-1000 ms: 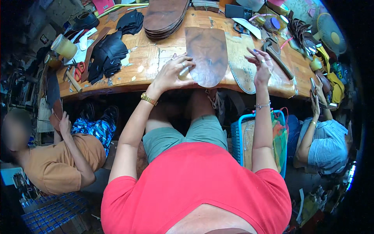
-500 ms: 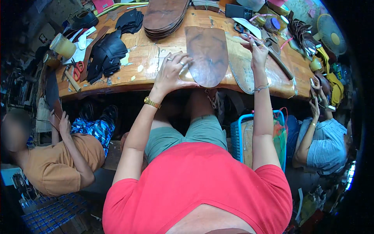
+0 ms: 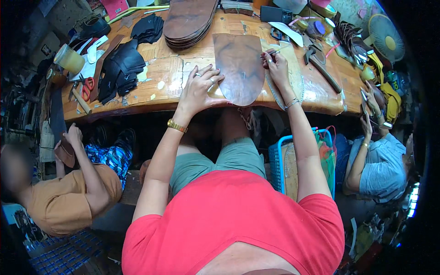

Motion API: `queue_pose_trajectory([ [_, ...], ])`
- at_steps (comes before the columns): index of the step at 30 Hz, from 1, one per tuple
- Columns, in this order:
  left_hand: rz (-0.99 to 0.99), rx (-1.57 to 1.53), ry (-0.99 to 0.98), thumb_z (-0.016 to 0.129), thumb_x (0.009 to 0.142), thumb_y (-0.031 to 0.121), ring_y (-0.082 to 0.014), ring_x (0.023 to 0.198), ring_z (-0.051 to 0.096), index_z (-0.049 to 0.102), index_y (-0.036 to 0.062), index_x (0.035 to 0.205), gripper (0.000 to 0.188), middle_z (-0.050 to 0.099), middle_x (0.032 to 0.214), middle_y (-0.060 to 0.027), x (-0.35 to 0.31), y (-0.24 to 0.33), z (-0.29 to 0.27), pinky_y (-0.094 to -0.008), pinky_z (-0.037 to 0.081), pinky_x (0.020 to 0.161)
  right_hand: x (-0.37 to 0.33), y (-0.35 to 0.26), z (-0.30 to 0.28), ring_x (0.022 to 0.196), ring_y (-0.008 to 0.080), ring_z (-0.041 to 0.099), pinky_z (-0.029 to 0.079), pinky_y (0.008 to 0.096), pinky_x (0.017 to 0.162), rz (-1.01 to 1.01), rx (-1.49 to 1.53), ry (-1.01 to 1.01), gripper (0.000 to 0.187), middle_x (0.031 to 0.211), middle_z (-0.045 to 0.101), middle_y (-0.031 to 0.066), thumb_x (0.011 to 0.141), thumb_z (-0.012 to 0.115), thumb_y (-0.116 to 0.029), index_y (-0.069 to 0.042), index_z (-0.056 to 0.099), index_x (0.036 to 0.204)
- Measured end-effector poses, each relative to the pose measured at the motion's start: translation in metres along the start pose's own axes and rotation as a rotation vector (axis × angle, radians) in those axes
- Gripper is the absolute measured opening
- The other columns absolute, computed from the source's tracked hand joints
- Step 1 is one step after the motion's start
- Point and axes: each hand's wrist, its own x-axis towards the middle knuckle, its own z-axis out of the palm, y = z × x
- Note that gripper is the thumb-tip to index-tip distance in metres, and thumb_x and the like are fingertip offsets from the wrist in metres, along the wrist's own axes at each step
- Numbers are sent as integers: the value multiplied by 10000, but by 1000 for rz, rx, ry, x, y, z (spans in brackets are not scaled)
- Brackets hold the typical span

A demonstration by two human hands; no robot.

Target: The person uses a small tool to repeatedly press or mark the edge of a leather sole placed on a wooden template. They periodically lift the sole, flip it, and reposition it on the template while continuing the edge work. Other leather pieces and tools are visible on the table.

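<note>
A brown leather piece (image 3: 240,68) with a rounded near end lies on the wooden table at its front edge. My left hand (image 3: 200,89) is spread over the left border of the leather, fingertips on its surface and thumb by its rounded end. At the opposite border, my right hand (image 3: 277,71) pinches a slim pen-like tool (image 3: 273,52), whose tip I cannot make out. Beneath that hand is a tan sheet (image 3: 290,57) with a dotted edge, partly covered by the leather.
Stacked brown leather pieces (image 3: 190,20) stand beyond. A hammer (image 3: 324,73) lies to the right; black leather pieces (image 3: 121,68), red-handled scissors (image 3: 87,87) and a jar (image 3: 68,59) to the left. A blue basket (image 3: 275,160) is below the table. Co-workers sit on both sides.
My right hand has come left and nearer with the pen-like tool, from beside the hammer to the leather's right border. The left hand keeps its place on the leather.
</note>
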Motion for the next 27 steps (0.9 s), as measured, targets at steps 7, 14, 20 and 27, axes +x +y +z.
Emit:
queue_pose_trajectory([
  [7,-31,-23,-23,770,636,524,-272,1261,475,634,117,1164,680,578,1274,-76,-1,0,1,-511,283,1088,7,5,7,616,111,598,468,261,567,19,-19,-56,194,720,665,81,909,609,-149,32,673,881],
  [14,-36,-34,-30,762,636,546,-281,1255,480,629,121,1179,702,578,1271,-82,-2,-2,0,-515,281,1087,11,-3,17,677,200,656,491,319,629,-80,-174,-74,192,759,685,140,898,604,-141,36,669,861],
  [20,-34,-20,-25,759,628,563,-285,1246,488,630,123,1172,712,585,1261,-82,-1,-1,1,-518,288,1079,11,6,19,652,206,643,481,328,611,-145,-203,-56,210,710,665,142,903,596,-144,40,651,818],
  [27,-38,-34,-18,763,630,553,-281,1239,494,626,120,1157,696,588,1257,-91,-1,-1,1,-522,289,1074,12,9,17,655,173,626,477,309,599,-70,-162,-69,200,728,662,126,900,612,-150,30,655,823],
])
